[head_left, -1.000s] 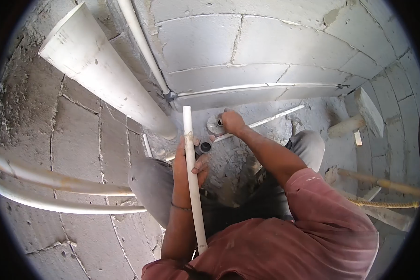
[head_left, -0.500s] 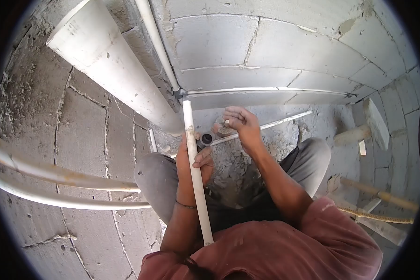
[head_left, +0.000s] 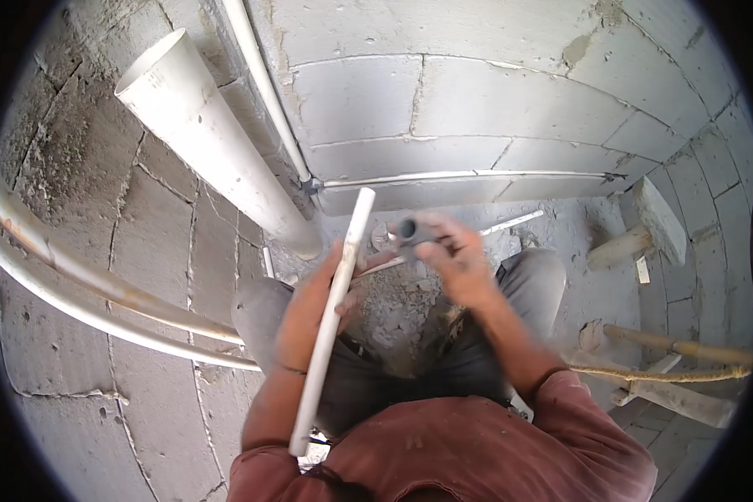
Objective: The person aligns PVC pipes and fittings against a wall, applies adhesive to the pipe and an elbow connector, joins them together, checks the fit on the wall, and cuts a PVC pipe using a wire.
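My left hand [head_left: 330, 293] is wrapped round a thin white pipe [head_left: 326, 343], which slants up and away from my body, its far end tipped right. To its right, my right hand [head_left: 458, 259] grips a grey pipe fitting [head_left: 412, 236] with its round opening facing up. The fitting sits near the upper part of the pipe but apart from its end. Motion blurs the right fingers. A small round container [head_left: 382, 237] on the floor is partly hidden behind the hands.
A wide white pipe [head_left: 217, 155] leans at the left. Another thin white pipe [head_left: 512, 222] lies on the rubble floor. Pipes run along the block wall [head_left: 477, 96]. At the right are a wooden-handled tool [head_left: 623, 248] and a yellow rope [head_left: 686, 373].
The right hand has left the small container and taken the grey fitting from beside my left hand. The white pipe's upper end has tilted right, and its lower end has swung left.
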Demonstrator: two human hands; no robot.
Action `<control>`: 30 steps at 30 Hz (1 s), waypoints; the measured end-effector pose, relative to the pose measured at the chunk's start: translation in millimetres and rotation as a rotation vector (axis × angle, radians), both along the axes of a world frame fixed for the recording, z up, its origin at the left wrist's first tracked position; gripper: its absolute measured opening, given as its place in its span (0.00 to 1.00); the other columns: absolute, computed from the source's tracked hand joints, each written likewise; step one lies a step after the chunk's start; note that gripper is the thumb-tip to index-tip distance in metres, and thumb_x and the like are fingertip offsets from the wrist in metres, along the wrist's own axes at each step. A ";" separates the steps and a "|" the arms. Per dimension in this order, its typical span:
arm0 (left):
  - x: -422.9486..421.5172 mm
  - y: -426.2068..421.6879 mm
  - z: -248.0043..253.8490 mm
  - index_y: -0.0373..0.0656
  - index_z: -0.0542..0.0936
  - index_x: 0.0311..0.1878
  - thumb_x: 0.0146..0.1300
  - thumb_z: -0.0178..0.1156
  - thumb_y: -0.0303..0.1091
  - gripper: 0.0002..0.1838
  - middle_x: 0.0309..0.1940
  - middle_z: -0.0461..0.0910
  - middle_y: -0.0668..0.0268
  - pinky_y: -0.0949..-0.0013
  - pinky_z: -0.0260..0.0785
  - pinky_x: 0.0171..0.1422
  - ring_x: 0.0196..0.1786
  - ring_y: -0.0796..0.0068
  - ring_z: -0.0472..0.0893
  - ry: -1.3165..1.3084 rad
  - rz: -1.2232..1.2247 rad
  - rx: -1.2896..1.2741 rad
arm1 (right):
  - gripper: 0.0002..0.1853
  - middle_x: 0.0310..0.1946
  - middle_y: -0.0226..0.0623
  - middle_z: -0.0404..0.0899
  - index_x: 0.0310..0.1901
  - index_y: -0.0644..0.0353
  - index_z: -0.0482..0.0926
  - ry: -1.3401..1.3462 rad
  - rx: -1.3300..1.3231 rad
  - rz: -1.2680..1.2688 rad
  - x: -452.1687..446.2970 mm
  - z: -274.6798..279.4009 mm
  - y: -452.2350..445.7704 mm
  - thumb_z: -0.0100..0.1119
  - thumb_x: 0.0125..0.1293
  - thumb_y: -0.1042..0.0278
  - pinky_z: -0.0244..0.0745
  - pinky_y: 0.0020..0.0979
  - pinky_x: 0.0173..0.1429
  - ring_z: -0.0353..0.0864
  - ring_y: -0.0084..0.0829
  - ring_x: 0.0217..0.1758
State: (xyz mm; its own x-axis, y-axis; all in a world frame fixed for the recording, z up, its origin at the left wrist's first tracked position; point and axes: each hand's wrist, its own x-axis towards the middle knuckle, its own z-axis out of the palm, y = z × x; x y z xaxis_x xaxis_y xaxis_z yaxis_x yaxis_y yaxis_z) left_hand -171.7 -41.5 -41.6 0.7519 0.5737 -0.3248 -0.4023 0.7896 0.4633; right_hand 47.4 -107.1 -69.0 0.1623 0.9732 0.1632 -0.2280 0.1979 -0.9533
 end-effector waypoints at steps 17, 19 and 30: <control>-24.9 -88.6 9.9 0.33 0.81 0.51 0.75 0.65 0.38 0.15 0.33 0.81 0.54 0.60 0.74 0.38 0.33 0.54 0.84 0.795 -0.305 1.328 | 0.10 0.35 0.32 0.74 0.46 0.61 0.76 -0.293 -0.468 0.184 50.4 41.8 -91.8 0.57 0.80 0.62 0.70 0.32 0.47 0.72 0.26 0.39; -23.3 -87.4 11.2 0.33 0.81 0.51 0.73 0.66 0.36 0.15 0.34 0.82 0.52 0.60 0.75 0.38 0.33 0.51 0.85 0.816 -0.327 1.322 | 0.10 0.35 0.34 0.74 0.47 0.62 0.76 -0.344 -0.440 0.211 48.1 38.8 -91.2 0.57 0.80 0.63 0.71 0.33 0.47 0.72 0.28 0.39; -25.0 -85.3 11.8 0.39 0.78 0.48 0.69 0.69 0.38 0.14 0.33 0.83 0.54 0.50 0.76 0.37 0.35 0.45 0.84 0.894 -0.269 1.535 | 0.09 0.35 0.41 0.76 0.48 0.63 0.73 -0.607 -0.222 0.218 37.1 29.6 -86.8 0.55 0.80 0.65 0.71 0.37 0.45 0.74 0.36 0.37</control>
State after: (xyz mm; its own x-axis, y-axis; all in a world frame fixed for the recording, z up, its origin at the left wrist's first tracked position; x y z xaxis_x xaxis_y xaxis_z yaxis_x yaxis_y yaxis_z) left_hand -196.7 -126.7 -29.8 0.7793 0.6266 0.0068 0.4086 -0.5164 0.7526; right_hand 84.6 -193.9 -39.4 -0.0984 0.9942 -0.0439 0.3476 -0.0070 -0.9376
